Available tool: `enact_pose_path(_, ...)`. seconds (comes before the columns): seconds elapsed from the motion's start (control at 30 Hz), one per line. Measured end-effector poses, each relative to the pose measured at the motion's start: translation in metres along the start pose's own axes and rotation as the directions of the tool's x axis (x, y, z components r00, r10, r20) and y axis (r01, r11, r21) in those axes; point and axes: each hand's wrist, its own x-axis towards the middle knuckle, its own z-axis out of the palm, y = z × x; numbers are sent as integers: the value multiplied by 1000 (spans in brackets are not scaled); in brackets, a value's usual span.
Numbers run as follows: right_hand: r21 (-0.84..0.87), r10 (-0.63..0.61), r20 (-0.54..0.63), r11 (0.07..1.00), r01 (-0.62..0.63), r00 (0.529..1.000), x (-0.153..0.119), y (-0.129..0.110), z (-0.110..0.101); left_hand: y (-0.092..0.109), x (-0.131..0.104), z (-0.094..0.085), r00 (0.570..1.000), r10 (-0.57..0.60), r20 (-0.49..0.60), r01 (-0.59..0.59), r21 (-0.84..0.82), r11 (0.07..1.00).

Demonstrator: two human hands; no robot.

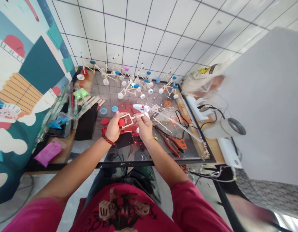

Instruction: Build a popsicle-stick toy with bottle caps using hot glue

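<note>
My left hand is closed on a small frame of thin wooden sticks, with a red bottle cap by its fingers. My right hand pinches a thin wooden stick at the frame's right end; whether stick and frame are joined I cannot tell. Just beyond the hands lies a white glue gun, a long clear glue stick stretching away to its right. Red-handled pliers rest right of my right hand. Blue caps and red caps lie left of the frame.
Several stick-and-cap models stand along the tiled wall. Bundled sticks, black sheets and a pink packet lie at left. Orange cut-outs, a black cable and a grey-white cylinder are at right.
</note>
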Motion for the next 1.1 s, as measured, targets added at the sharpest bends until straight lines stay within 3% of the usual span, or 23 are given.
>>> enact_pose_path(0.1, 42, 14, -14, 999, -14, 1000, 2, -1, -2, -5, 3, -6, 996, 89, 16, -90, 105, 990)
enact_pose_path(0.2, 139, 39, -5, 990, -38, 999, 4, -1, -4, -5, 4, -11, 968, 225, 107, -247, 298, 922)
enact_pose_path(0.27, 212, 65, 3, 975, -64, 998, 6, -3, -4, -2, 3, -12, 916, 336, 218, -400, 462, 791)
enact_pose_path(0.37, 298, 111, 3, 949, -107, 994, 7, -7, -3, 3, 1, -12, 803, 464, 374, -585, 645, 492)
enact_pose_path(0.5, 331, 152, 28, 931, -153, 988, 8, -9, -3, 4, -1, -11, 707, 564, 428, -623, 754, 208)
enact_pose_path(0.67, 313, 124, 74, 939, -141, 990, 8, -6, -5, 2, -3, -12, 630, 598, 495, -627, 779, 16)
enact_pose_path(0.73, 297, 120, 104, 944, -146, 987, 7, -5, -5, 2, -3, -12, 631, 576, 520, -615, 788, -37)
enact_pose_path(0.9, 257, 118, 154, 954, -155, 981, 4, -1, -6, -2, -4, -12, 699, 534, 476, -527, 847, -65)
enact_pose_path(1.1, 217, 108, 147, 966, -139, 983, 6, 3, -7, -4, -6, -11, 715, 539, 446, -562, 825, 63)
